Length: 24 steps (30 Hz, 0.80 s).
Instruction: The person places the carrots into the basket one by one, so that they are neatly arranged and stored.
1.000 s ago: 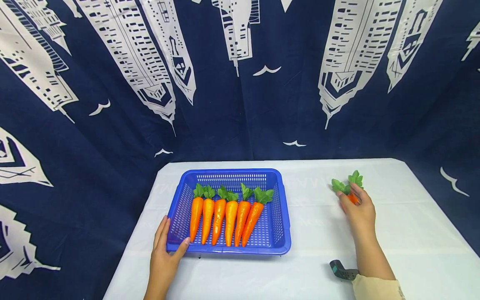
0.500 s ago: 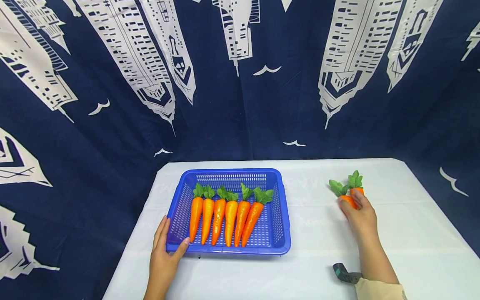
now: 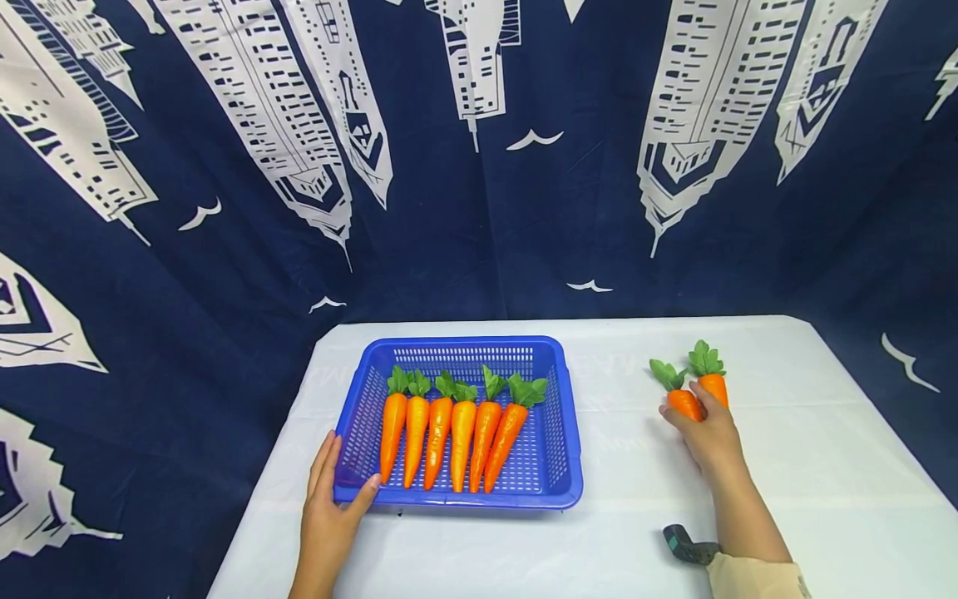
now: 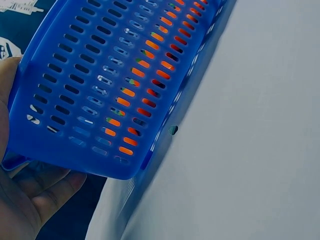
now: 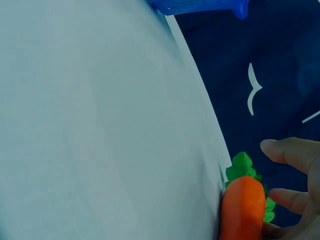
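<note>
In the head view, a blue plastic basket (image 3: 524,501) stands left of the table's middle. Several carrots (image 3: 462,441) with green leaves lie side by side in it. My left hand (image 3: 327,516) rests on the basket's front left corner, fingers straight along the left side and thumb on the front rim. At the right of the table lie two more carrots, a nearer carrot (image 3: 684,404) and a farther carrot (image 3: 714,388). My right hand (image 3: 711,437) is at the nearer one, thumb spread away on its left; in the right wrist view, that thumb (image 5: 282,150) is apart from a carrot (image 5: 242,210).
White cloth covers the table (image 3: 614,482). Behind it hangs a dark blue curtain (image 3: 479,225) printed with white buildings and birds. A dark wrist strap (image 3: 688,545) with a small device sits at my right sleeve (image 3: 756,578).
My right hand has shifted slightly, its thumb spreading off to the left. More of the two carrots shows, and their leaves have moved left. The left hand and basket keep their places.
</note>
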Each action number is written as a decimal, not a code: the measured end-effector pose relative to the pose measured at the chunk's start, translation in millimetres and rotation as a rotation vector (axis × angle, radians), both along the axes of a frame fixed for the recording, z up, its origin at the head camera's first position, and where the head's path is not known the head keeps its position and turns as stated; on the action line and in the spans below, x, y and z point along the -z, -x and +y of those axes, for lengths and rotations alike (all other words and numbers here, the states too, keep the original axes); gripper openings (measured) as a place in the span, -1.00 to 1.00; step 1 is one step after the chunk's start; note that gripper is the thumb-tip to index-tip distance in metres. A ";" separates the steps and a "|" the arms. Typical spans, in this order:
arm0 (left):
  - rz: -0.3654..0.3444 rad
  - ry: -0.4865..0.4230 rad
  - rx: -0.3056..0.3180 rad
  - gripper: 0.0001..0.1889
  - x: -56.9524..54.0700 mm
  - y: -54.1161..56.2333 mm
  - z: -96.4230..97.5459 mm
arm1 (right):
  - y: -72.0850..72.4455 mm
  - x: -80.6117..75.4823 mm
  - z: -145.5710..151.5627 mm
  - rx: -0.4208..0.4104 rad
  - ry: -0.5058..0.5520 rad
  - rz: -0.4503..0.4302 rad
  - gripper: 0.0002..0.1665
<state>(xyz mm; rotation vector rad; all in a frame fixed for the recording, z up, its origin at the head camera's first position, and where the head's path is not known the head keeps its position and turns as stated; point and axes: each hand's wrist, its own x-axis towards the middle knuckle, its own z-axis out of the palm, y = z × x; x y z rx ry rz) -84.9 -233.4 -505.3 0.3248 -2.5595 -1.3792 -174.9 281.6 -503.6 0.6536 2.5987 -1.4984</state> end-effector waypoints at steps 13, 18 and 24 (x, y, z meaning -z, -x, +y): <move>0.014 0.001 -0.001 -0.07 1.2 0.4 -2.4 | 4.4 13.9 -0.9 -0.023 -0.055 0.025 -0.24; 0.008 -0.004 0.000 -0.07 1.7 0.2 -2.2 | 5.0 15.3 0.2 -0.018 -0.043 0.030 -0.25; 0.007 -0.001 -0.001 -0.07 2.3 0.8 -2.4 | 7.7 15.5 2.2 0.005 0.002 0.039 -0.23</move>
